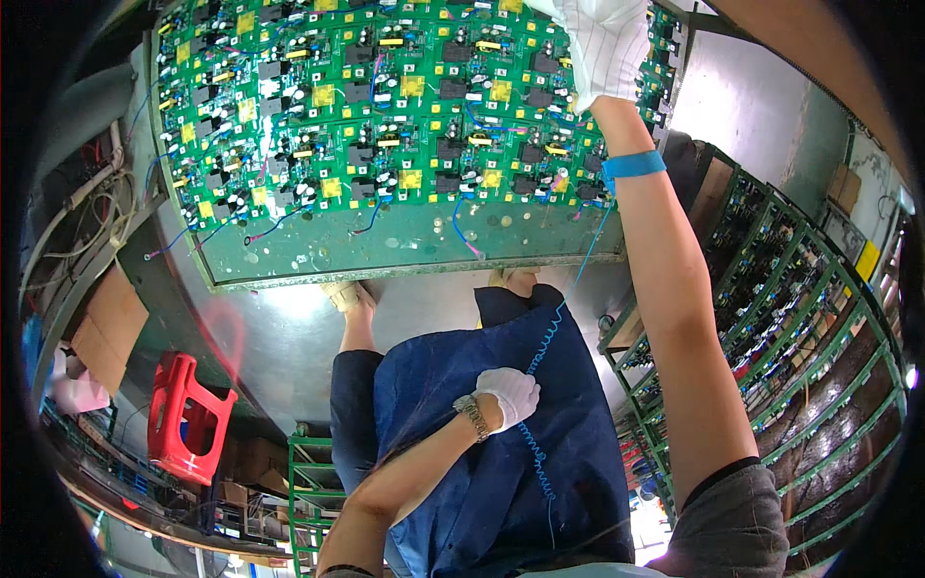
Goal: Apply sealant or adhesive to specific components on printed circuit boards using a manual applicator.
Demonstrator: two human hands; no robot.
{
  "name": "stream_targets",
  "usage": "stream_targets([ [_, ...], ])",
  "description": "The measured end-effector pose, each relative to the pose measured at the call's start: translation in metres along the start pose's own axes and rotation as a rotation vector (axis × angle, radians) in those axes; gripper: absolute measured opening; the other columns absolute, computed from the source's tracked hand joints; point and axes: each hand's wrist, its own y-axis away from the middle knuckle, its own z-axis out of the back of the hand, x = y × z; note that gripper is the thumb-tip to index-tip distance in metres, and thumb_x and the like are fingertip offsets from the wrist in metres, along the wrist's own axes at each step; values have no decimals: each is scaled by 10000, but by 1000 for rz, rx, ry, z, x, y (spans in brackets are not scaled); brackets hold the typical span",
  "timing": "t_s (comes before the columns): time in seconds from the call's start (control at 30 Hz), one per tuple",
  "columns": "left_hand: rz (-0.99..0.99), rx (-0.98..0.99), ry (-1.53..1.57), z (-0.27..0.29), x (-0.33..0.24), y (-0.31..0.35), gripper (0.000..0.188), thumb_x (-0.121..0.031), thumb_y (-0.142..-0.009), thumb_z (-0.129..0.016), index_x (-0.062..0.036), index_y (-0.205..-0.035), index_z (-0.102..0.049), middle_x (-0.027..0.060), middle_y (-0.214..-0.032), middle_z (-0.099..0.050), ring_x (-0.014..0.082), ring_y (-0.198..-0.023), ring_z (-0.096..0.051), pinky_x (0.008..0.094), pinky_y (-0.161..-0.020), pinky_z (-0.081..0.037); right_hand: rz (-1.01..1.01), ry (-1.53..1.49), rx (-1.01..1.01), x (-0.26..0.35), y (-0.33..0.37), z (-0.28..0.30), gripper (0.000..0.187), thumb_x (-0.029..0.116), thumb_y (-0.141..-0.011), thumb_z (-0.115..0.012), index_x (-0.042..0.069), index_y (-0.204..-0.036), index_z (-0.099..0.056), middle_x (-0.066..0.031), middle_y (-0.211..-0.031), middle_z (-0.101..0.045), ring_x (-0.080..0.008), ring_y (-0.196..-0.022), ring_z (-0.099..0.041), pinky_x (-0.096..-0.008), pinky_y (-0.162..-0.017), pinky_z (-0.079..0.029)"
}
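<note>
Circuit boards point(397, 159) end before the near rim of the green table point(385, 249).

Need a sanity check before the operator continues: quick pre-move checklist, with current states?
1. Gloves on left hand and right hand: ok, both white.
2. Blue wrist strap around right wrist: ok.
3. Left wrist bare: not ok, metallic-looking watch or bracelet there.
4. Coiled blue cord free of left hand: cannot tell; it passes behind or through the curled fingers.
5. Blue wire leads within the circuit boards: not ok, several overhang the near edge.
6. Right fingertips' contact: cannot tell, cut off by the frame.
</note>
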Motion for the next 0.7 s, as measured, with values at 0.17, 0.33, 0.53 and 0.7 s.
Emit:
stream_targets([
  [0.17, -11, -1, 4, -1, 2, -2, 381, -319, -965, -414, -76, -805, -660, 130, -750, -680, 320, -718, -670, 454, -644, -530, -44, 17, 39, 4, 3, 6, 504, 297, -814, -746, 13, -1163, -518, -165, -1023, -609, -303, -931, -600, -373, -831, -495],
  [0.33, -10, 22, -2, 3, -2, -2, 381, -319, -967, -413, -76, -808, -660, 127, -754, -680, 317, -720, -670, 449, -647, -532, 19, 133, -4, -20, 8, 1, 452, 245, -855, -715, -3, -1169, -505, -161, -1103, -597, -295, -971, -598, -388, -845, -510],
  [0.53, -6, 63, -12, 2, -2, -3, 389, -325, -972, -405, -77, -824, -666, 124, -756, -681, 314, -731, -671, 440, -662, -533, -279, -517, 79, -8, 18, 17, 362, 161, -902, -662, 6, -1179, -489, -145, -1141, -599, -283, -981, -602, -386, -858, -524],
  [0.7, 15, 100, 7, 1, -2, -4, 392, -324, -977, -393, -83, -838, -670, 118, -769, -686, 317, -740, -670, 443, -674, -534, -232, -233, 171, 8, 19, 32, 442, 168, -825, -749, -2, -1148, -499, -150, -1063, -607, -237, -950, -602, -341, -816, -508],
])
